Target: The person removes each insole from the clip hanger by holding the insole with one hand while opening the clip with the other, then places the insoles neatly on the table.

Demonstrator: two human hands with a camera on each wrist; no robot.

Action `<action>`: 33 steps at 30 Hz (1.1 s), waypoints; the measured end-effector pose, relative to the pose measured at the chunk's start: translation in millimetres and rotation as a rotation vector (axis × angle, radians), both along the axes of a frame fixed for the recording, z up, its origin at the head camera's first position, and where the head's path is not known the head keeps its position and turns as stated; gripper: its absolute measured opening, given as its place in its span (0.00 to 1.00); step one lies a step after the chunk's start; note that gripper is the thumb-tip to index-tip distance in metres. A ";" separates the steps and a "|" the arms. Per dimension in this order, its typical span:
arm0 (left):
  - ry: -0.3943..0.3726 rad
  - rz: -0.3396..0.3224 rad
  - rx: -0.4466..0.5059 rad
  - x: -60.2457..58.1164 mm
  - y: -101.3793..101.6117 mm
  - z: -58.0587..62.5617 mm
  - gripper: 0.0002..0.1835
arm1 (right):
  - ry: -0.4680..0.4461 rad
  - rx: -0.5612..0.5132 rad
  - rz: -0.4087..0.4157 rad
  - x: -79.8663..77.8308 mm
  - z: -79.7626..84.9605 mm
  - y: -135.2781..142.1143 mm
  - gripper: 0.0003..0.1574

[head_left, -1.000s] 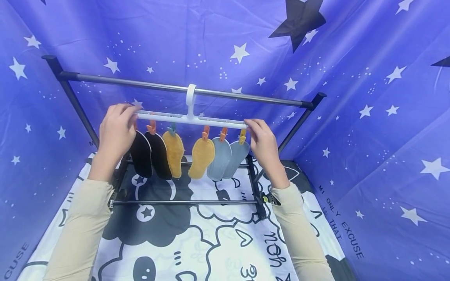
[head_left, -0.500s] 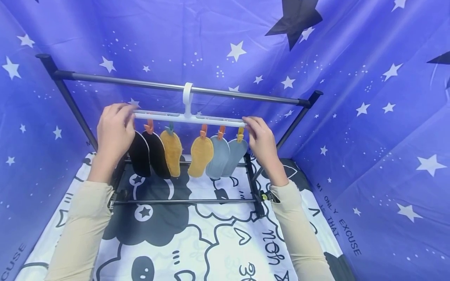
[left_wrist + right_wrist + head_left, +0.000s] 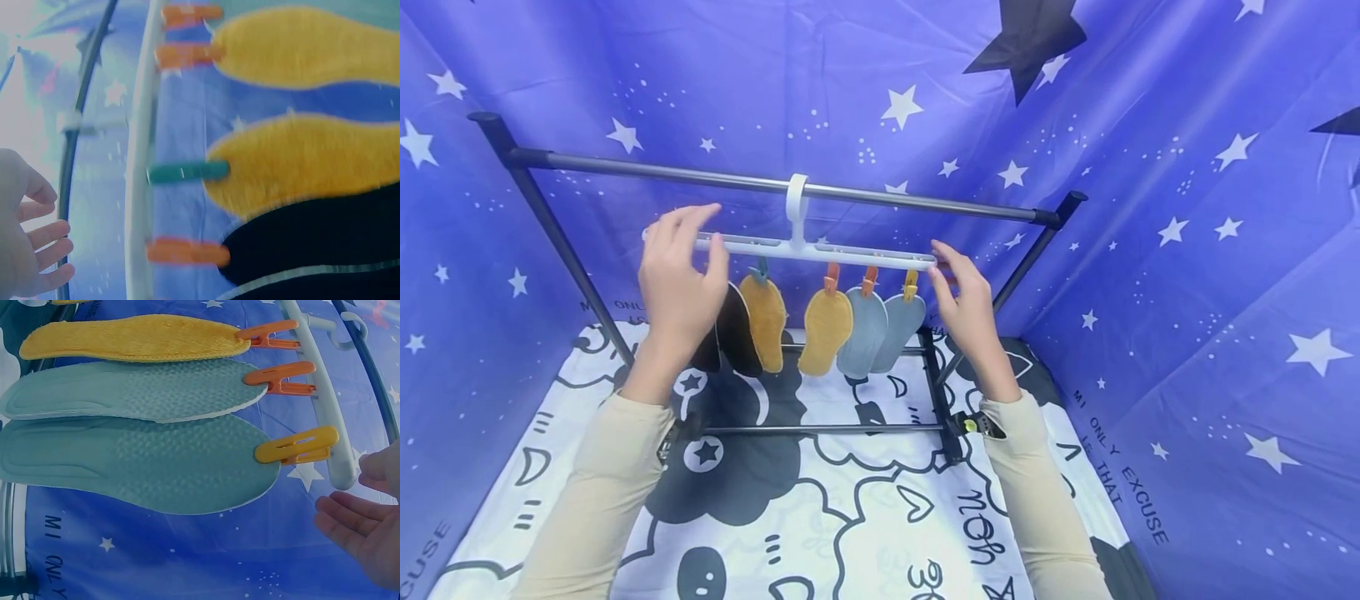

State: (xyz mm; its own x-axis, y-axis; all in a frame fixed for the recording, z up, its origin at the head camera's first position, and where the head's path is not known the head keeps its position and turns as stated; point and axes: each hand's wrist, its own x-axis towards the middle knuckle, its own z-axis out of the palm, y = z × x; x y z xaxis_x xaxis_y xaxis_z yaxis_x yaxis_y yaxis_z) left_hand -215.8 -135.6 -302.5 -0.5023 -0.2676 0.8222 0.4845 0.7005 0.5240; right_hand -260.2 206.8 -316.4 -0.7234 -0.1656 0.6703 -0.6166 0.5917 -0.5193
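Observation:
A white clip hanger (image 3: 850,257) hangs by its hook from the dark metal rod (image 3: 925,202). Clothespins hold black insoles (image 3: 741,337), yellow insoles (image 3: 826,333) and blue-grey insoles (image 3: 156,465) along its bar. My left hand (image 3: 683,271), fingers spread, is in front of the bar's left part in the head view; the left wrist view shows it apart from the bar. At the bar's right end is my right hand (image 3: 966,304), its fingers loosely bent around the tip without a visible grip. Part of the black insoles is hidden behind my left hand.
The rod belongs to a black rack with slanted side posts (image 3: 568,250) and a lower crossbar (image 3: 827,430). It stands on a cartoon-print cloth (image 3: 850,533). Blue star-patterned curtains (image 3: 1187,292) enclose the back and sides.
My left hand has let go of the hanger's left end and moved right, its fingers opening. My right hand's fingers have loosened at the right end. The hanger stays on the rod.

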 end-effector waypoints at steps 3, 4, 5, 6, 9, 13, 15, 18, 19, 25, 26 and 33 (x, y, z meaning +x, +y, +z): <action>0.002 -0.097 0.001 2.7 12.8 -0.6 0.17 | -0.078 -0.054 0.014 2.9 -2.2 3.3 0.25; -0.009 -0.136 0.009 3.7 17.2 -1.3 0.17 | -0.109 -0.078 0.021 3.9 -3.1 4.4 0.26; -0.021 -0.183 0.027 4.8 21.7 -2.1 0.17 | -0.139 -0.104 0.031 4.7 -4.0 5.6 0.26; -0.038 -0.228 0.050 5.7 26.2 -2.9 0.17 | -0.168 -0.132 0.043 5.6 -4.7 6.8 0.27; -0.107 -0.359 0.116 8.6 39.6 -6.3 0.18 | -0.232 -0.211 0.095 7.0 -7.7 10.3 0.28; -0.247 -0.547 0.233 11.8 57.0 -11.5 0.18 | -0.284 -0.263 0.144 6.7 -15.1 15.1 0.28; -0.318 -0.645 0.288 12.4 65.8 -14.0 0.18 | -0.303 -0.279 0.158 6.1 -20.2 17.4 0.28; -0.421 -0.755 0.337 11.7 79.3 -17.6 0.18 | -0.322 -0.298 0.172 3.5 -31.0 20.3 0.28; -0.447 -0.784 0.342 11.0 84.0 -18.8 0.18 | -0.331 -0.310 0.180 3.0 -34.6 20.8 0.28; -0.602 -0.891 0.373 7.2 110.3 -23.4 0.20 | -0.417 -0.372 0.188 -0.9 -58.5 24.1 0.29; -0.622 -0.908 0.396 6.6 114.4 -23.9 0.21 | -0.431 -0.379 0.184 -1.0 -62.0 24.1 0.29; -0.716 -0.955 0.516 1.3 138.7 -29.0 0.25 | -0.508 -0.377 0.135 -0.7 -88.2 24.1 0.29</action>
